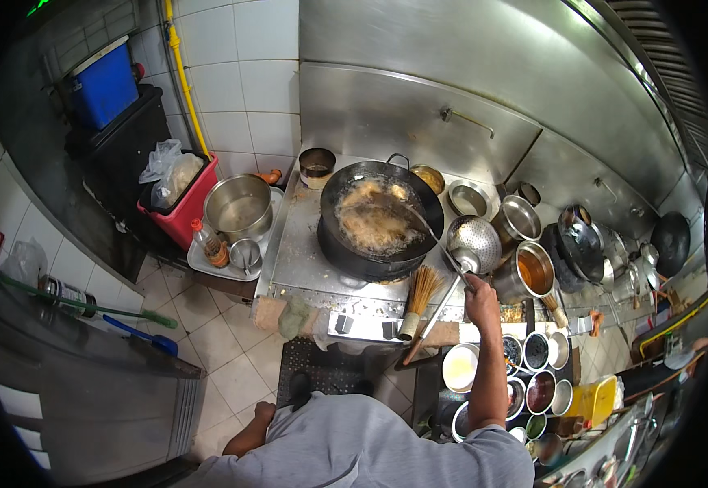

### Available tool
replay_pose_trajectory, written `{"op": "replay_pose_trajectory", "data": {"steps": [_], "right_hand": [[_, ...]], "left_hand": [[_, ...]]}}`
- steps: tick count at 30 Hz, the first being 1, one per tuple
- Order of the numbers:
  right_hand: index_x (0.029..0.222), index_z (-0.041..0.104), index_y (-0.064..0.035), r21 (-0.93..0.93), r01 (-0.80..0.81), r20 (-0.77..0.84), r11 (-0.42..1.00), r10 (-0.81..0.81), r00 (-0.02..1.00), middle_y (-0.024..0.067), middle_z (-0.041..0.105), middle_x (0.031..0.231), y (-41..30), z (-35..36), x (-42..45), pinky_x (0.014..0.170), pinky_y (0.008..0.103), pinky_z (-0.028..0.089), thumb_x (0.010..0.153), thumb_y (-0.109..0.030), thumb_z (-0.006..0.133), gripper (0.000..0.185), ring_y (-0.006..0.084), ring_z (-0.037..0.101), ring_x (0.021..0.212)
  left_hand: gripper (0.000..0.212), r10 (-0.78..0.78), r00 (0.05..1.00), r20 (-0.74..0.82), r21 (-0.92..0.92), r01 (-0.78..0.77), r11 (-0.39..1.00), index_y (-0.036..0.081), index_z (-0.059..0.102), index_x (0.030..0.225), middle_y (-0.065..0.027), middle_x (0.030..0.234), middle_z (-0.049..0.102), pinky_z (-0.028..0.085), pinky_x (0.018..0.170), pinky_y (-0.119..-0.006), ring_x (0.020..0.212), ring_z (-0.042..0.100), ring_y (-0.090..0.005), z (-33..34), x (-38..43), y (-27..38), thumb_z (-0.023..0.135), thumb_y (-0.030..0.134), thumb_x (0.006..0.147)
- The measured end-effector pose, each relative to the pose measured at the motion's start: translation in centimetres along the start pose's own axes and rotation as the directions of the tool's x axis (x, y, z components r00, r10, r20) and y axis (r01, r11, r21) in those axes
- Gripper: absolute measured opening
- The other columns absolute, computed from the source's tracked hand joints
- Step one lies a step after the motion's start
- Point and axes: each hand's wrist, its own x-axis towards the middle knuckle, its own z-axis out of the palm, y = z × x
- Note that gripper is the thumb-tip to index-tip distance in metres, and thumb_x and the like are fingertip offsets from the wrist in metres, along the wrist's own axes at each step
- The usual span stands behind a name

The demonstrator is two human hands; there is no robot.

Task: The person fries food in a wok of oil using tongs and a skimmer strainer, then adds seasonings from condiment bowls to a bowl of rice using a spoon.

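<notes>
In my right hand [482, 299] is the handle of a metal ladle [430, 232], whose head dips into a black wok [430, 201]. Pieces of food [375, 222] bubble in the oil there, and foam partly hides them and the ladle's head. A perforated metal strainer [476, 238] lies right of the wok, its long handle passing beneath the ladle's. Close by, a bamboo wok brush [422, 293] rests at the stove's front edge. My left hand [264, 412] hangs beside my body with fingers curled, touching or near my grey shirt; nothing is seen in it.
Metal pots stand right of the wok, one with orange-brown liquid [535, 274]. Bowls of sauces and seasonings [540, 390] crowd the right side. On the left are a tray [198, 259] with a large pot [238, 207] and bottle [211, 244], and a red bin [201, 201].
</notes>
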Motion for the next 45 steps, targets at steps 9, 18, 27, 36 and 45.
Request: {"op": "replay_pose_trajectory", "data": {"steps": [9, 18, 27, 36, 45], "right_hand": [[0.114, 0.063, 0.0029, 0.152, -0.131, -0.027, 0.98, 0.136, 0.99, 0.0262, 0.066, 0.106, 2.4, 4.1, 6.2, 0.089, 0.0414, 0.047, 0.087, -0.009, 0.059, 0.03, 0.0412, 0.062, 0.106], [0.121, 0.053, -0.0089, 0.696, -0.585, 0.466, 0.417, 0.358, 0.809, 0.0026, 0.05, 0.063, 7.5, 11.0, 10.2, 0.038, 0.0267, 0.029, 0.094, -0.009, 0.051, 0.028, 0.0104, 0.04, 0.043], [0.095, 0.046, -0.0117, 0.631, -0.753, 0.738, 0.19, 0.155, 0.657, -0.0022, 0.043, 0.063, 4.6, 14.4, 9.7, 0.037, 0.0204, 0.023, 0.096, -0.009, 0.045, 0.003, 0.0063, 0.033, 0.045], [0.093, 0.045, -0.0155, 0.572, -0.818, 0.813, 0.051, 0.093, 0.574, -0.0028, 0.043, 0.067, 1.3, 15.1, 6.4, 0.035, 0.0174, 0.022, 0.097, -0.01, 0.046, 0.007, 0.0044, 0.031, 0.046], [0.097, 0.043, -0.016, 0.621, -0.784, 0.784, -0.02, 0.019, 0.621, -0.0038, 0.04, 0.067, 1.5, 15.0, 4.9, 0.036, 0.0157, 0.021, 0.098, -0.009, 0.042, 0.007, 0.0038, 0.03, 0.046]], "left_hand": [[0.035, -0.039, 0.998, 0.058, -0.082, 0.044, 0.996, -0.003, 0.07, 0.077, -0.0263, 0.089, 0.068, 0.052, 0.081, -0.046, 0.09, 0.067, -0.0392, -0.4, -1.0, -0.1, 0.052, 0.027, 0.077], [0.038, -0.123, 0.992, -0.022, -0.144, 0.118, 0.982, -0.003, 0.07, 0.075, -0.0259, 0.085, 0.068, 0.052, 0.08, -0.047, 0.087, 0.067, -0.0407, -0.4, -2.2, 0.2, 0.051, 0.029, 0.078], [0.034, -0.073, 0.997, -0.034, -0.171, 0.066, 0.983, -0.002, 0.071, 0.072, -0.0221, 0.072, 0.068, 0.054, 0.071, -0.045, 0.072, 0.069, -0.0347, 2.1, -3.4, -2.0, 0.059, 0.03, 0.075], [0.031, 0.003, 1.0, -0.027, -0.165, -0.007, 0.986, -0.001, 0.07, 0.07, -0.021, 0.068, 0.067, 0.053, 0.068, -0.045, 0.068, 0.068, -0.0344, 1.5, -3.0, -2.3, 0.058, 0.027, 0.075], [0.033, 0.068, 0.998, -0.002, 0.0, -0.068, 0.998, -0.001, 0.071, 0.075, -0.0233, 0.081, 0.069, 0.053, 0.074, -0.046, 0.081, 0.069, -0.0368, 0.8, -2.1, -2.1, 0.055, 0.028, 0.075]]}}
